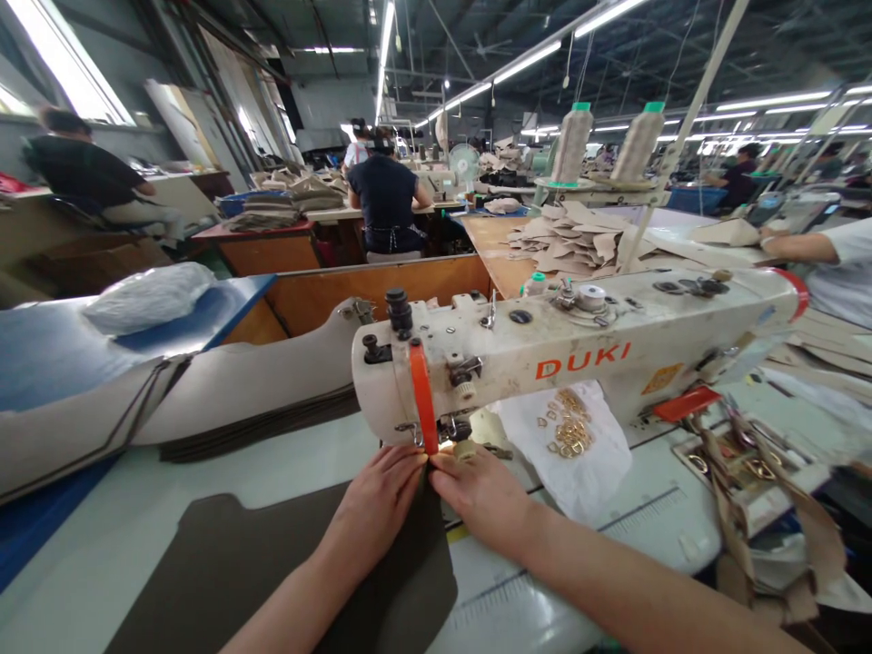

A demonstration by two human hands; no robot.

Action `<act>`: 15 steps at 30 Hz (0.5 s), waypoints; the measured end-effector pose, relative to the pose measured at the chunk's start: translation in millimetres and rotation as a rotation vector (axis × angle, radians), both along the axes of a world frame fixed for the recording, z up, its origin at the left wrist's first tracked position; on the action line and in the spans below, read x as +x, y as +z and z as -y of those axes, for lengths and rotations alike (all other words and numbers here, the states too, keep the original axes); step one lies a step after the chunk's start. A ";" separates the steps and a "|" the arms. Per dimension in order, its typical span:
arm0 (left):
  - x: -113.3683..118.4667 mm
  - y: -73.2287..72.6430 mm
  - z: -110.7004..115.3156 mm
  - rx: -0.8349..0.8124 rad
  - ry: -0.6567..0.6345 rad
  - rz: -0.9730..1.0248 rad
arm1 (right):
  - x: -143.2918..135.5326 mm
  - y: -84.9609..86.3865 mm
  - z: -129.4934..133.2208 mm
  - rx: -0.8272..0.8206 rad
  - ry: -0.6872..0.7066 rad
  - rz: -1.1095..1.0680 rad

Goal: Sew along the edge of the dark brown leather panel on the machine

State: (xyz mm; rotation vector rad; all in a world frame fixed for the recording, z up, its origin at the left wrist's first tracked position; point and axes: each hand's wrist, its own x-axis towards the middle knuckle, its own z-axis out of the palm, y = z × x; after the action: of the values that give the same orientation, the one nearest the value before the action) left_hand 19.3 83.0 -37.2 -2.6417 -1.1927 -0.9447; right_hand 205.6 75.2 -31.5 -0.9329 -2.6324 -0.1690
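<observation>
I find the left hand (pixel 378 495) and right hand (pixel 480 486) together, pinching the panel (pixel 272 554) by its far edge at the machine (pixel 579 363), presumably steadying it; rings (pixel 570 438) lie right, seemingly for reach.

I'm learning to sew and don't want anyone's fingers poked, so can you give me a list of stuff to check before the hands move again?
1. Both hands at the work: ok; the left hand and right hand meet at the dark piece under the sewing machine head.
2. Fingertips well away from the sewing spot: not ok; they are right by the orange strip's lower end.
3. Needle up or down: cannot tell; it is hidden.
4. Gold-coloured rings out of the way: ok; they lie on a white sheet, apart from the dark piece.
5. Needle threaded: cannot tell.
</observation>
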 end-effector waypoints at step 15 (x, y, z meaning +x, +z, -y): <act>0.5 2.5 -2.2 0.045 -0.005 0.002 | -1.8 -1.3 -0.9 0.050 -0.019 -0.026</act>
State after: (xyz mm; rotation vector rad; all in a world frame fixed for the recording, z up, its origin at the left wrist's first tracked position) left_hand 19.8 85.2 -34.7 -2.6111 -1.1516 -0.9643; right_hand 203.9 76.1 -32.8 -0.9374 -2.5841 -0.2243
